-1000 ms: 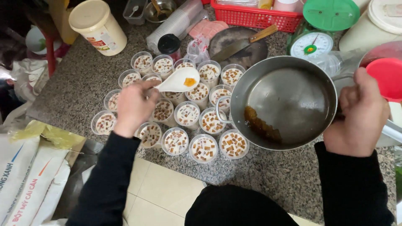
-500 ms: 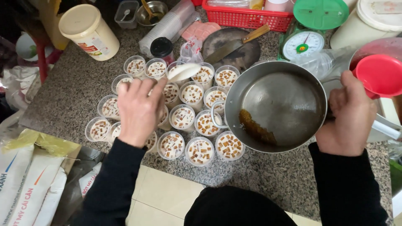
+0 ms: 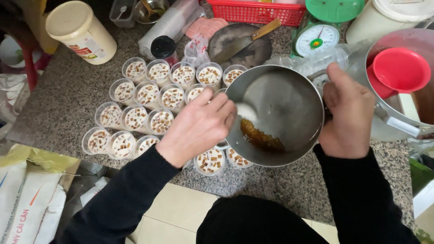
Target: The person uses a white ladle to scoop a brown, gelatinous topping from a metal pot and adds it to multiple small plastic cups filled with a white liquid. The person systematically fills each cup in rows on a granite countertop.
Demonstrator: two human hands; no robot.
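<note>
My left hand (image 3: 199,126) holds a white spoon (image 3: 246,112) whose bowl dips into a steel saucepan (image 3: 289,104), right beside a small heap of amber-brown bits (image 3: 262,138) at the pan's lower side. My right hand (image 3: 348,117) grips the saucepan's handle and keeps the pan tilted above the speckled stone counter (image 3: 63,104). Several clear plastic cups (image 3: 149,97) of white pudding with brown cubes stand in rows under and left of my left hand; some are hidden beneath the pan.
A cream tub (image 3: 81,31) stands far left. A stack of empty cups (image 3: 169,25), a dark board with a cleaver (image 3: 242,43), a red basket (image 3: 257,11) and a green kitchen scale (image 3: 323,31) line the back. A red ladle (image 3: 398,70) rests in a big pot (image 3: 416,40) at right. Sacks (image 3: 27,203) lie lower left.
My left hand has carried the spoon from above the cups rightward into the saucepan. The view has shifted, so the cups sit further left and the pan nearer the middle.
</note>
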